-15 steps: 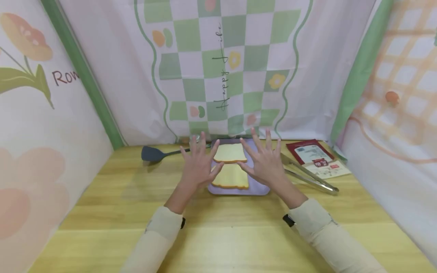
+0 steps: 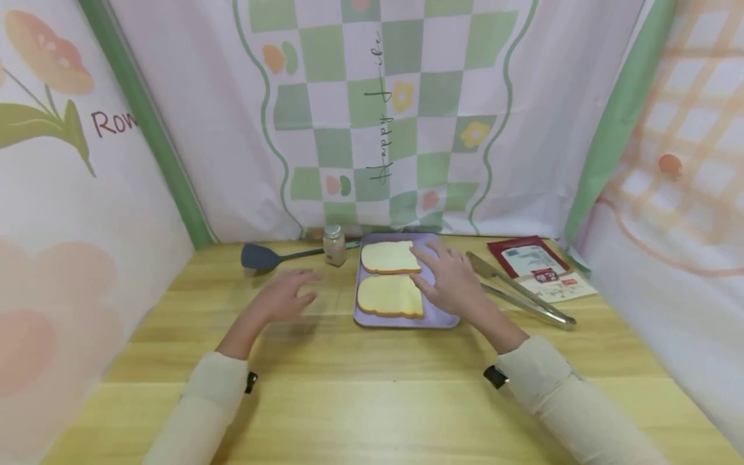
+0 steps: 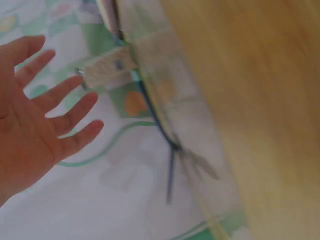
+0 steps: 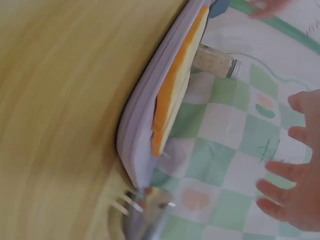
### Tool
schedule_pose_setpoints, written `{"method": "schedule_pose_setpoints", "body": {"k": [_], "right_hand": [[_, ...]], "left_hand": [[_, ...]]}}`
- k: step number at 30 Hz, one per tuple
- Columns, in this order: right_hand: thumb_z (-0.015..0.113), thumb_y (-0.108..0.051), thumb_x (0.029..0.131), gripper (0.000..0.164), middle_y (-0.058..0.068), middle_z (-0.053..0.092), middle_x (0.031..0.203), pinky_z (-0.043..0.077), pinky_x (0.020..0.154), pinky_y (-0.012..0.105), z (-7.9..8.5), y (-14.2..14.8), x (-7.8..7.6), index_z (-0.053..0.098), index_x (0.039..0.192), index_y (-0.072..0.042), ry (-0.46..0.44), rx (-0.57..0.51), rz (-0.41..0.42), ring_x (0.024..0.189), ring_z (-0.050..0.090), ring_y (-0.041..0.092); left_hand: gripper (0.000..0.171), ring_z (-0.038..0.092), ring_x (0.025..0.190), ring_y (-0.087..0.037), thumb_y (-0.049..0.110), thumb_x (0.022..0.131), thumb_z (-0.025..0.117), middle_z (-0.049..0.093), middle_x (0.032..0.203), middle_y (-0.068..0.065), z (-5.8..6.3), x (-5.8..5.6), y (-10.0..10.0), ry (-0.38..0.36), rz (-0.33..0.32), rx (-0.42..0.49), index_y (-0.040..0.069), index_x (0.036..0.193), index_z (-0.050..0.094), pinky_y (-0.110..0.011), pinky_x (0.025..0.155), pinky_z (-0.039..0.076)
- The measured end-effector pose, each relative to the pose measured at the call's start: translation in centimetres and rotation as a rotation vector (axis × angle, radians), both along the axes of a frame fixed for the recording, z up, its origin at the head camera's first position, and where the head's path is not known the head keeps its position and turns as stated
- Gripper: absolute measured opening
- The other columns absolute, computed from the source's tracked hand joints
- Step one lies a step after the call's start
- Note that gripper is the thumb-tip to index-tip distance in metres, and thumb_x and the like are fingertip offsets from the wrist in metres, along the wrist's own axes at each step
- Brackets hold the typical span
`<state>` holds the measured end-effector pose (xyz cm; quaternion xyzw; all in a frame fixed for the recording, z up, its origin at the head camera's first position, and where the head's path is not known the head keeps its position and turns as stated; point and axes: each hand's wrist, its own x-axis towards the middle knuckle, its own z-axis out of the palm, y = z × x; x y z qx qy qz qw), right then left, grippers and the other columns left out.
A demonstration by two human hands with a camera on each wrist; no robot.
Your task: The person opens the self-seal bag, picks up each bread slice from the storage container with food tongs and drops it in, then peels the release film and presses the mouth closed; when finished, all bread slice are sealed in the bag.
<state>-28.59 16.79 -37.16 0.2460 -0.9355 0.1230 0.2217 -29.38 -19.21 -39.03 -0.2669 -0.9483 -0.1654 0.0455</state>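
Two bread slices lie one behind the other on a lilac tray. My right hand hovers over the tray's right side, fingers spread and holding nothing. Off to the tray's left, my left hand is above the table with loose, slightly bent fingers and nothing in them. A small glass shaker jar with a metal lid stands behind it, filled with a pale brown seasoning. In the left wrist view, the left hand has its fingers apart, the jar beyond them.
A dark spatula lies at the back left, its handle passing behind the jar. Metal tongs rest right of the tray. Beside them is a red and cream packet. Fabric walls enclose the table's back and sides.
My left hand has moved left and toward me, off the tray's edge, uncovering the jar. The right hand has dropped slightly, its fingers less stretched.
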Motion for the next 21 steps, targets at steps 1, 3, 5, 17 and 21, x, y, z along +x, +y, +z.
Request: {"method": "schedule_pose_setpoints", "body": {"k": [1, 3, 5, 17, 21], "right_hand": [[0.062, -0.034, 0.096, 0.051, 0.021, 0.05, 0.141, 0.044, 0.091, 0.064, -0.1, -0.2, -0.1, 0.054, 0.141, -0.013, -0.04, -0.046, 0.021, 0.117, 0.053, 0.048], [0.062, -0.029, 0.096, 0.047, 0.022, 0.054, 0.137, 0.044, 0.095, 0.062, -0.4, -0.6, -0.4, 0.056, 0.138, -0.007, -0.131, -0.133, 0.053, 0.118, 0.053, 0.045], [0.063, -0.025, 0.095, 0.045, 0.021, 0.057, 0.135, 0.045, 0.095, 0.06, -0.5, -0.8, -0.6, 0.059, 0.135, -0.005, -0.204, -0.174, 0.056, 0.122, 0.053, 0.043], [0.063, -0.016, 0.095, 0.042, 0.026, 0.057, 0.133, 0.049, 0.094, 0.057, -1.6, 2.6, -1.3, 0.057, 0.132, 0.006, -0.398, -0.219, 0.1, 0.115, 0.057, 0.046], [0.064, -0.015, 0.094, 0.041, 0.026, 0.06, 0.129, 0.051, 0.09, 0.056, -1.8, 4.0, -1.0, 0.059, 0.128, 0.007, -0.387, -0.214, 0.102, 0.11, 0.06, 0.046]], "left_hand": [[0.043, 0.041, 0.136, -0.043, 0.021, 0.1, 0.059, 0.046, 0.148, -0.021, -0.3, -0.3, -0.6, -0.037, -0.012, 0.0, 0.011, 0.141, 0.054, -0.059, 0.112, 0.03], [0.04, 0.041, 0.135, -0.043, 0.016, 0.099, 0.06, 0.046, 0.147, -0.022, -1.1, -1.1, -1.5, -0.086, -0.031, -0.009, 0.011, 0.138, 0.057, -0.059, 0.112, 0.03], [0.038, 0.041, 0.135, -0.044, 0.016, 0.099, 0.061, 0.046, 0.147, -0.023, -1.9, -1.6, -2.0, -0.102, -0.037, -0.032, 0.012, 0.137, 0.058, -0.061, 0.111, 0.03], [0.028, 0.052, 0.125, -0.041, 0.017, 0.091, 0.072, 0.058, 0.134, -0.022, -3.6, -2.7, -2.3, -0.113, -0.081, -0.185, 0.012, 0.119, 0.072, -0.058, 0.108, 0.036], [0.018, 0.057, 0.121, -0.04, 0.01, 0.088, 0.072, 0.063, 0.128, -0.018, -3.6, -2.9, -2.4, -0.101, -0.052, -0.11, 0.013, 0.105, 0.077, -0.054, 0.106, 0.04]]}}
